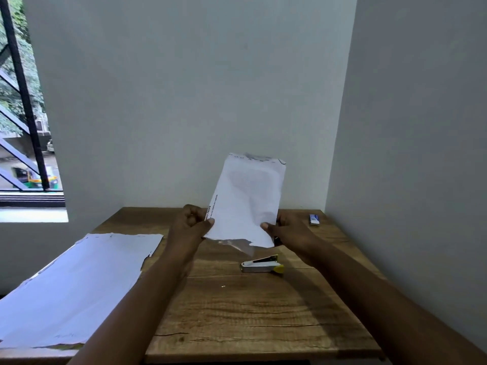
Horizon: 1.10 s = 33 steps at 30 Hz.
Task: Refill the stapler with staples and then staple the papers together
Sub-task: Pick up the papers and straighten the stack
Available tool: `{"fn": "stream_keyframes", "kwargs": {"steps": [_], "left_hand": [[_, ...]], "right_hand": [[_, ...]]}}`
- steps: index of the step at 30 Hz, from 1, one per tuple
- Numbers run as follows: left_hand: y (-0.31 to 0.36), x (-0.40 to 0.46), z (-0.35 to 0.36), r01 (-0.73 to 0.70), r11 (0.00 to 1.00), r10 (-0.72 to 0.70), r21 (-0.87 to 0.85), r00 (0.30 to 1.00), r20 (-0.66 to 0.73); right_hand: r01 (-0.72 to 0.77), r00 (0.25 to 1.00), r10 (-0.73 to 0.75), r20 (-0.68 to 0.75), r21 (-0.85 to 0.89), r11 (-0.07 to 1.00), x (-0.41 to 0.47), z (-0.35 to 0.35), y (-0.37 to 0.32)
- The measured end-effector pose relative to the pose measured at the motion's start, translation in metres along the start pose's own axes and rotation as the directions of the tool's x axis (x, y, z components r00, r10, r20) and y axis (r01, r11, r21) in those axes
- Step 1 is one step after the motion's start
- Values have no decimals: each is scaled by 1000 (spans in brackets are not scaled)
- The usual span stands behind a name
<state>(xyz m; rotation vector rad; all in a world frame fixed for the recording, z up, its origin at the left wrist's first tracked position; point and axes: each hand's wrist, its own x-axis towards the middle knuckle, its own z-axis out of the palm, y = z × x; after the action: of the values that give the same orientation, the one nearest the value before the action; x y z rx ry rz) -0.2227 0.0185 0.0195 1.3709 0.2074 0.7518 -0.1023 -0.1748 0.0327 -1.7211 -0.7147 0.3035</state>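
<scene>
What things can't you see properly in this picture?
- Head view: the small print along the held papers is too tiny to read in full.
- The fingers of the left hand and right hand are hidden behind the papers.
- The label on the small box is too small to read.
- Whether the stapler holds staples cannot be seen.
- The big sheets are cut off by the left edge.
</scene>
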Motion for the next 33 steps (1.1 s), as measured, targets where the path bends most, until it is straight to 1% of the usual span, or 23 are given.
{"fn": "stream_keyframes", "kwargs": {"steps": [3, 6, 8, 10, 11, 13, 15, 17, 20, 23, 26, 31, 33], "left_hand": [[2, -2, -1, -8, 997, -2, 75, 991, 137], [4, -4, 2, -11, 991, -25, 135, 965, 260], [4, -7, 4, -13, 995, -18, 95, 948, 317], [3, -8, 5, -13, 1000, 4, 27, 945, 326], [1, -8, 5, -9, 1000, 11, -8, 945, 327], [-2, -7, 4, 5, 998, 15, -60, 946, 325], [-3, -6, 5, 2, 997, 21, -77, 955, 297], [-2, -6, 4, -41, 998, 53, -52, 967, 251], [-3, -4, 4, -99, 993, 87, 60, 981, 175], [0, -3, 1, -110, 991, 99, 74, 985, 144], [2, -3, -4, -145, 983, 125, 114, 979, 163], [-2, 1, -15, -93, 984, 51, 154, 965, 255], [-5, 2, -20, -105, 976, 48, 189, 957, 285]], "right_hand": [[16, 999, -16, -38, -3, 1000, -1, 4, 2], [34, 996, -32, -86, 22, 999, 0, 7, 4], [9, 998, -1, -64, 119, 993, 0, 4, 3], [-34, 999, 28, 28, 243, 969, 1, -1, 3], [-51, 997, 34, 66, 274, 960, 1, -4, 4], [-39, 997, 18, 81, 267, 963, 0, -6, 5], [5, 998, -18, 57, 211, 978, 0, -7, 8], [48, 997, -56, 44, 169, 985, -1, -8, 9], [80, 997, -82, 9, 143, 986, -2, -8, 11], [91, 996, -88, -26, 142, 986, -2, -8, 12], [94, 996, -92, -19, 143, 985, -2, -9, 12], [17, 999, -9, -47, 157, 987, -2, -13, 10], [-8, 997, 21, -79, 165, 986, -1, -14, 9]]}}
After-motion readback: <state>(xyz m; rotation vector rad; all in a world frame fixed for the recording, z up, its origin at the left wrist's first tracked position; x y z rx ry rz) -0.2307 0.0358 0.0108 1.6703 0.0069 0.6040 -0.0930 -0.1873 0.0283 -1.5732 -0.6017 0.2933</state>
